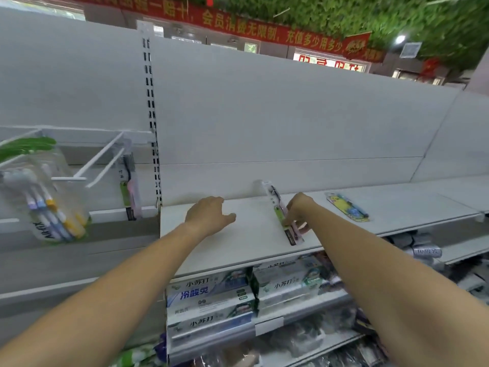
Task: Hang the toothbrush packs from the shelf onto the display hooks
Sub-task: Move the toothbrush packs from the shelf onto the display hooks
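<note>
- While the right hand [299, 210] pinches the lower end of a slim toothbrush pack [277, 207], fingers curled on it, the pack stands tilted on edge on the white shelf [238, 247], top end toward the back panel [264, 115].
- Left hand [209, 215] hovers just over the shelf, fingers loose, holding nothing.
- Handling guess: light blister card, fairly stiff but bendy, slick plastic face; probably better held near the top end when threading a hook.
- Yellow cartoon pack [346, 207] lies flat on the shelf, to the right.
- Display hooks [105, 157] are well off to the left; one carries a hung pack [129, 186]; a bag of toothbrushes [45, 197] hangs further left.
- Toothpaste boxes [211, 295] sit on the shelf below.
</note>
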`<act>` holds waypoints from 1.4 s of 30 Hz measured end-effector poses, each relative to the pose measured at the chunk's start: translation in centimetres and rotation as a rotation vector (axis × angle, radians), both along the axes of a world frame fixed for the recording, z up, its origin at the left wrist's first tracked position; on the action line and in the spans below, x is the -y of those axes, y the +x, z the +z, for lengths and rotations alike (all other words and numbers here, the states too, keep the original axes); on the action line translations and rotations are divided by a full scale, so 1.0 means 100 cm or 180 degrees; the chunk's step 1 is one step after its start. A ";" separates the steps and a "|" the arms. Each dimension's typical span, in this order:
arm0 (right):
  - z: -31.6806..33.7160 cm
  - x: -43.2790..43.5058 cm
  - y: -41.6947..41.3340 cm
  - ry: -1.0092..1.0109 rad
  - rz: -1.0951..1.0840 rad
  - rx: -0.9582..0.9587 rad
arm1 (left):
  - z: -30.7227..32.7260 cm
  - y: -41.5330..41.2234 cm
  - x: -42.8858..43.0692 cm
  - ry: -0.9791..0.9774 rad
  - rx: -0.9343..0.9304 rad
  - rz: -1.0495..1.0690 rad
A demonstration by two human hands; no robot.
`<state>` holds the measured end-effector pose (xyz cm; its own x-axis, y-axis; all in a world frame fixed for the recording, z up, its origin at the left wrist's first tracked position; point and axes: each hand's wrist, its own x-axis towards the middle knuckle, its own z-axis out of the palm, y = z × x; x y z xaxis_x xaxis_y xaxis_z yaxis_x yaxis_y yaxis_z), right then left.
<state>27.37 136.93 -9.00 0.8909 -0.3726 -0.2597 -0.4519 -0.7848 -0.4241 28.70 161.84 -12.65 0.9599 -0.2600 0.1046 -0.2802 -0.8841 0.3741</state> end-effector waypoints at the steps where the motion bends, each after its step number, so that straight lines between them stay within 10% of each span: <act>1: 0.002 0.018 -0.006 0.0103 -0.0076 0.0052 | -0.001 0.000 0.012 0.0101 -0.0014 -0.0062; 26: -0.003 0.440 -0.038 0.1325 -0.0564 0.1230 | -0.006 0.043 0.460 0.1160 -0.0569 0.0316; 36: -0.025 0.439 -0.008 0.1737 -0.0276 0.1290 | 0.021 0.073 0.421 0.0144 -0.1884 0.0400; 42: -0.014 0.381 0.000 0.2210 0.0274 0.1368 | 0.004 0.068 0.344 -0.1587 -0.2212 0.0656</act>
<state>27.35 98.81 -10.44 0.9833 -0.1784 -0.0354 -0.0894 -0.3045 -0.9483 35.49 127.48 -12.29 0.8714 -0.1545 -0.4656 0.3015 -0.5802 0.7567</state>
